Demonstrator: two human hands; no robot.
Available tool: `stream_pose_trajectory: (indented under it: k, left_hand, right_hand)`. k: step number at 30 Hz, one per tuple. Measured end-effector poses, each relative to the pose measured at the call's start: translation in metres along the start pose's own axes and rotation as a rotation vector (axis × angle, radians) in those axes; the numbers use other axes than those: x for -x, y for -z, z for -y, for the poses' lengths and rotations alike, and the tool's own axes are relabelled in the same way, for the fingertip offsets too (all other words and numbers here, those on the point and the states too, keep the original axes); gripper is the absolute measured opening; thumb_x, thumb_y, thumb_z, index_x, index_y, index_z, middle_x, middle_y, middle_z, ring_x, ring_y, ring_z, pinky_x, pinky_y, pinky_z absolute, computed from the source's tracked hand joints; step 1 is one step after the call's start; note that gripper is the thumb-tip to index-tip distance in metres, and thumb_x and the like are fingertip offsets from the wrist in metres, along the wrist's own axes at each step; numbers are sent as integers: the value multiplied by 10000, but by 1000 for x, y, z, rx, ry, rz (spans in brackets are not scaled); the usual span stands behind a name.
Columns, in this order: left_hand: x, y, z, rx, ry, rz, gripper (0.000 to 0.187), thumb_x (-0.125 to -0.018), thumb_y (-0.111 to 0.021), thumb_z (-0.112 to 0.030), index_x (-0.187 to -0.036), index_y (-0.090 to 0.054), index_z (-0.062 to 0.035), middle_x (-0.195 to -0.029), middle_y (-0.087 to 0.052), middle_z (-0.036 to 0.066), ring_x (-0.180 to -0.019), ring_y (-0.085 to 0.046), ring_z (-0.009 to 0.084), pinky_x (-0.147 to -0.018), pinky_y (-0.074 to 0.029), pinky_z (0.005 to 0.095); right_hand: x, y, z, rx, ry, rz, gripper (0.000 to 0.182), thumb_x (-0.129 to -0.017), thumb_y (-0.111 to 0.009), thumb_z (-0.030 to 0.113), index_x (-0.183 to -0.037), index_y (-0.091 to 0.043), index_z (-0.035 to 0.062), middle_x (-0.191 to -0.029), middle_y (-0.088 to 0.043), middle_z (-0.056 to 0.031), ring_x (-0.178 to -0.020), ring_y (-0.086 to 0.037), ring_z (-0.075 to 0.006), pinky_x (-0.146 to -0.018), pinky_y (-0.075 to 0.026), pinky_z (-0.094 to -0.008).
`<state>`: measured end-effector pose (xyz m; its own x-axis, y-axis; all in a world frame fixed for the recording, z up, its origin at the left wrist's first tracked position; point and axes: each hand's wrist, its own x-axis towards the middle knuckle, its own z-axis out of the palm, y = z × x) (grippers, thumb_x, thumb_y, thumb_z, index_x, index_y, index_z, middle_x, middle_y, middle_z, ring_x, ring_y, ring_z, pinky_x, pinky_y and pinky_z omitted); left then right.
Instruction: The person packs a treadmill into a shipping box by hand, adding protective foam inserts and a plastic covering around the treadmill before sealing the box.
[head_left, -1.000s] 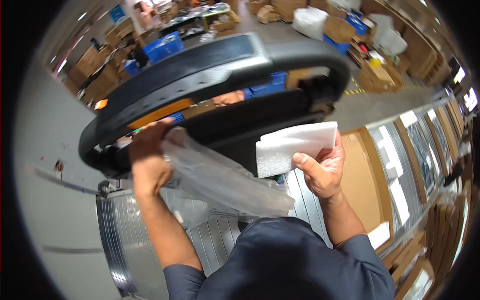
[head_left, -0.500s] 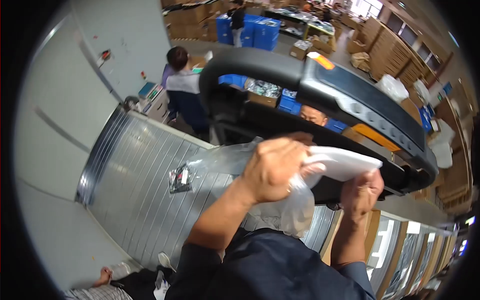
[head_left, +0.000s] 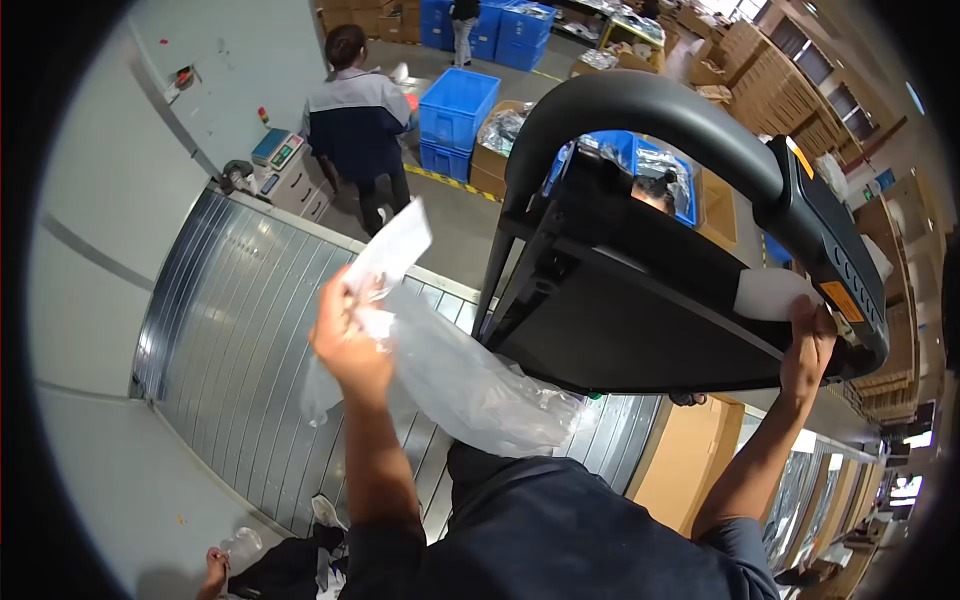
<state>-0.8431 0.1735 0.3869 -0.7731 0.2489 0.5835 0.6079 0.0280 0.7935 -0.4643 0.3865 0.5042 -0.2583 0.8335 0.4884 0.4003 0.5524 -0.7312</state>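
A black folding treadmill [head_left: 630,315] stands tilted in front of me, its thick curved handlebar [head_left: 650,92] arching over the deck. My left hand [head_left: 352,340], left of the machine, is closed on a white foam sheet [head_left: 398,240]. From the same hand a long clear plastic bag [head_left: 470,390] trails down to the right, its far end near my waist. My right hand [head_left: 812,345] presses another white foam piece [head_left: 765,293] against the treadmill's right side, just beneath the console end with the orange label.
A metal slatted conveyor [head_left: 240,340] runs under and left of the treadmill. A person [head_left: 355,120] stands beyond it, by a drawer cabinet [head_left: 300,180] with a scale. Blue crates [head_left: 455,105] and cartons fill the floor behind. Another person's hand [head_left: 215,565] shows at lower left.
My hands have spread apart: the left went left with a foam sheet and the bag, the right moved right to the treadmill's side. The person beyond the conveyor now stands upright.
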Motion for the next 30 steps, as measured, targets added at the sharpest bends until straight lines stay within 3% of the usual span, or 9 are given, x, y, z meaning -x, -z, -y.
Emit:
stream_pose_trajectory:
  k: [3,7,11,16,17,20,23,26,30]
  left_hand:
    - [-34,-47,-38,53,-447,-40,238,-718,-694,67,-943,-618,50,-809,-664,139,-694,-666,215,-606,-525,297]
    - [-57,-83,-71,89,-689,88,306,-642,-717,54,-916,-582,71,-767,-630,164,-639,-633,313,-547,-508,349]
    - [-64,-93,-82,176,-624,151,282,-631,-735,39,-871,-589,45,-709,-604,165,-600,-604,300,-522,-476,328]
    - [-75,-107,-82,251,-465,266,184,-676,-689,54,-836,-605,21,-687,-595,155,-581,-592,262,-537,-459,293]
    - [-79,-109,-79,262,-449,291,202,-678,-695,34,-865,-618,25,-688,-610,139,-592,-599,187,-553,-459,276]
    - [-91,-98,-52,392,-238,418,220,-742,-699,-37,-942,-644,36,-717,-645,20,-670,-564,39,-586,-452,223]
    - [-84,-49,-40,140,109,372,197,-769,-680,-30,-953,-649,35,-761,-647,2,-682,-583,62,-608,-457,206]
    - [-50,-33,-48,518,406,327,180,-787,-643,3,-964,-653,31,-827,-650,25,-704,-591,87,-626,-461,199]
    - [-30,-68,-55,519,-27,511,178,-822,-600,-3,-988,-642,47,-885,-644,70,-782,-596,116,-697,-463,225]
  right_hand:
    - [0,1,0,15,-4,21,252,-921,-536,160,-1045,-541,-59,-878,-512,-23,-830,-406,-72,-756,-353,-199]
    - [7,-12,17,36,59,-37,254,-915,-534,143,-1047,-538,-74,-849,-512,-12,-797,-399,-68,-725,-344,-201]
    - [15,-6,15,-41,49,3,259,-922,-519,186,-922,-564,-69,-698,-454,6,-654,-376,-70,-582,-312,-219]
    - [14,-4,23,-4,62,67,335,-935,-489,250,-857,-579,-64,-653,-477,-9,-628,-397,-80,-563,-303,-222]
    - [14,-6,24,-4,73,61,337,-936,-487,251,-859,-578,-64,-663,-491,-12,-632,-402,-79,-566,-306,-221]
    - [16,-5,23,-1,52,57,314,-937,-487,240,-896,-580,-57,-739,-537,-9,-676,-431,-75,-613,-340,-219]
    - [18,-8,17,-81,43,25,247,-947,-476,197,-978,-560,-33,-854,-555,-28,-751,-451,-76,-693,-363,-196]
    - [18,-9,9,-90,55,-13,195,-957,-462,161,-1014,-519,-16,-894,-526,-19,-797,-456,-75,-722,-363,-194]
    - [18,-6,9,-58,81,5,174,-961,-458,151,-1013,-508,-7,-894,-516,-20,-810,-457,-74,-737,-363,-194]
